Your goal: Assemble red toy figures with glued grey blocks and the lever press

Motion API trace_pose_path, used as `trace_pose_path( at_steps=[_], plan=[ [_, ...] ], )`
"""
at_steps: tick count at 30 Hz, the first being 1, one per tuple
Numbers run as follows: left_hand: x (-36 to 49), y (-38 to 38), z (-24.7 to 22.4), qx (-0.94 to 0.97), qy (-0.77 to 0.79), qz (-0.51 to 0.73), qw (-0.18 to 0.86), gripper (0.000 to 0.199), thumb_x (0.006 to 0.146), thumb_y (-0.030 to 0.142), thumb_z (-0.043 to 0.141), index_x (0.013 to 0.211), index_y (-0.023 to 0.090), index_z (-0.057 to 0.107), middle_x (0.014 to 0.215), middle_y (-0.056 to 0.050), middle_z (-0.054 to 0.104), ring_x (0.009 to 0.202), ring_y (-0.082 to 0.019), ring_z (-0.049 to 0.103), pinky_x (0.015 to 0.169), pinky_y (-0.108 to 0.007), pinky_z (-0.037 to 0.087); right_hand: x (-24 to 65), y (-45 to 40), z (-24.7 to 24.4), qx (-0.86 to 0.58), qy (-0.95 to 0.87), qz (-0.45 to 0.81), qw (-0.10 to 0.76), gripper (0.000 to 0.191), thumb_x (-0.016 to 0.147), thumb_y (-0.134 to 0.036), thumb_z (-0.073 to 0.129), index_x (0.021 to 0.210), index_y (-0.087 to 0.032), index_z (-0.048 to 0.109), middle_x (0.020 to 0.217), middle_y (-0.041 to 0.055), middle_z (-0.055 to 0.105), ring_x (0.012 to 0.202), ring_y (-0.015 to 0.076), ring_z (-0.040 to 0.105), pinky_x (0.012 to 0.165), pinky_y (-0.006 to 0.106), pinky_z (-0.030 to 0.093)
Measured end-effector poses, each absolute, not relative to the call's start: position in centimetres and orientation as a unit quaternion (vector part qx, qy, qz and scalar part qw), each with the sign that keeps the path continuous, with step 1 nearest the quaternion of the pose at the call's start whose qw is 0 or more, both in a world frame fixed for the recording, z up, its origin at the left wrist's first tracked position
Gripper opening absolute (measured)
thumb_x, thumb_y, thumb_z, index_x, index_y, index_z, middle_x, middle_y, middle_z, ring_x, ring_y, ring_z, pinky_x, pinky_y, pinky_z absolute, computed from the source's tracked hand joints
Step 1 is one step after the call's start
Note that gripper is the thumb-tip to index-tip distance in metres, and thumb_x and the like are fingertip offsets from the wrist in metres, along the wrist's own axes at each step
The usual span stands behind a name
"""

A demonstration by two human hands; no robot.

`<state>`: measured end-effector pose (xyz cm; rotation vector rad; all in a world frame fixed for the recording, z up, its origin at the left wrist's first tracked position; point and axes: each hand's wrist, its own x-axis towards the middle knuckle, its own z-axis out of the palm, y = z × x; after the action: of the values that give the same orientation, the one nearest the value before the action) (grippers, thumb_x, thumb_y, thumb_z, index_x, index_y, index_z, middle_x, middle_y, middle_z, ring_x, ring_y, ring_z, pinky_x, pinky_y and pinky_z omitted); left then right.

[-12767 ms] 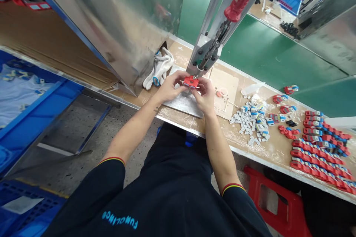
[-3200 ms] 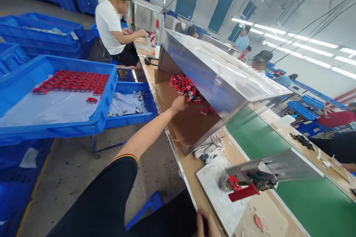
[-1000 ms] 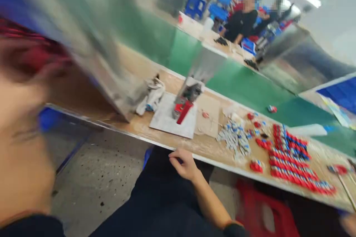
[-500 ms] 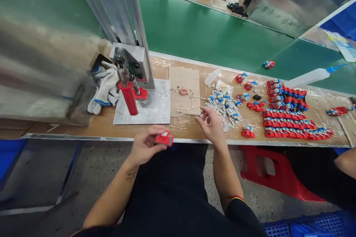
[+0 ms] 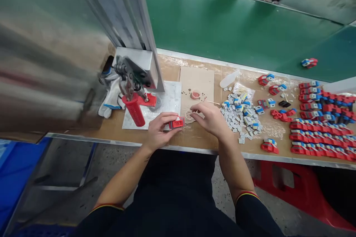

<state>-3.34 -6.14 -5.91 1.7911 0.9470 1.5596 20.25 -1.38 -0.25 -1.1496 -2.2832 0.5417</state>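
Observation:
My left hand [image 5: 161,130] grips a red toy car part [image 5: 177,122] with grey edges and a white patch, its recessed face turned up, just above the bench's front edge. To its right, my right hand [image 5: 207,116] has thumb and forefinger pinched together over a piece of cardboard [image 5: 198,76]; whatever lies between the fingertips cannot be made out. On that cardboard sits a small round dish [image 5: 195,94] of red matter with dark spots around it. A thin stick [image 5: 213,102] shows beside the right hand.
A press with a red handle [image 5: 134,111] stands over a metal plate [image 5: 169,92] on the left, with a red part under it. Right of my hands lies a pile of small grey-white pieces [image 5: 239,114]. Rows of red-and-blue toy vehicles [image 5: 319,137] fill the right. Behind runs a green belt [image 5: 222,22].
My left hand has moved right and up with the red toy car part, turning it. The right hand has moved over the cardboard, its fingers now closed. The camera view has shifted.

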Motion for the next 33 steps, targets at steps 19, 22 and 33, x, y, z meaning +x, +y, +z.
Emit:
trace_pose_path(
  at_steps=[19,22,33],
  plan=[
    [-2.9,-6.7,-5.7,0.656,0.356,0.605,0.278,0.048,0.082,0.025,0.095,0.125,0.022,0.075,0.115,-0.01,0.084,0.1,-0.022,0.084,0.088,-0.032,0.071,20.8,-2.8,0.0,-0.437,-0.669,0.274,0.535,0.015,0.091,-0.025,0.079,0.083,-0.025,0.066,0.074,-0.0019,0.071,0.063,0.0146,0.063,0.058,0.029,0.048],
    [-2.8,-6.8,-5.6,0.656,0.346,0.61,0.278,0.049,0.082,0.023,0.095,0.127,0.022,0.075,0.116,-0.01,0.084,0.103,-0.022,0.084,0.091,-0.033,0.071,20.3,-3.7,0.9,-0.413,-0.647,0.258,0.587,0.022,0.092,-0.031,0.081,0.081,-0.025,0.062,0.069,-0.0029,0.066,0.061,0.0144,0.061,0.057,0.03,0.047],
    [-2.8,-6.8,-5.0,0.678,0.333,0.604,0.255,0.042,0.083,0.034,0.094,0.115,0.02,0.071,0.109,-0.011,0.086,0.099,-0.023,0.086,0.083,-0.029,0.072,17.1,-5.6,2.4,-0.341,-0.677,0.278,0.59,0.021,0.097,-0.025,0.077,0.086,-0.025,0.059,0.067,-0.0046,0.062,0.057,0.0126,0.059,0.052,0.028,0.044]
  ],
)
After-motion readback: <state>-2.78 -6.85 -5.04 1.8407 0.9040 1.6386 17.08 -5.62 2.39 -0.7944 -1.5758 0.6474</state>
